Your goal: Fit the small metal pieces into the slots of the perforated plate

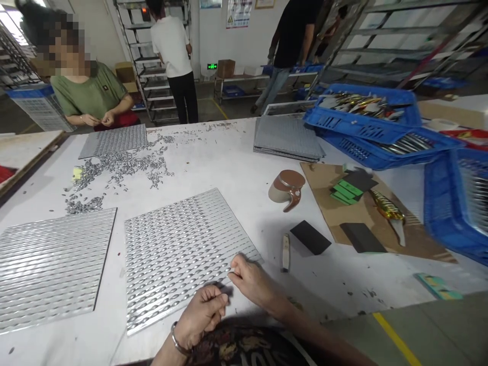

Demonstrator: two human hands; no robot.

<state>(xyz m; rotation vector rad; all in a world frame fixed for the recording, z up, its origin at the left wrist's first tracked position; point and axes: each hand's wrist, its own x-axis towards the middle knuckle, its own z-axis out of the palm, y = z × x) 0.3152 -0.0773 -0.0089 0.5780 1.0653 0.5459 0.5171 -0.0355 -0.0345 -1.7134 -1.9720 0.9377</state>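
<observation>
Fingers of right hand point(253, 282) pinch a small piece at ribbed tray point(179, 249) edge; left hand point(202, 315) curled shut, contents unseen; seating it needs fine aim.

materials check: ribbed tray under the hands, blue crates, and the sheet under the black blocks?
Ribbed tray: looks like thin moulded plastic or foil, silvery and glossy, going by the sheen on its ridges; could be metal. Right hand pinches at its edge; left hand is fisted beside it. Blue crates: matte slotted plastic. Sheet: brown cardboard, by its dull, fibrous look.
</observation>
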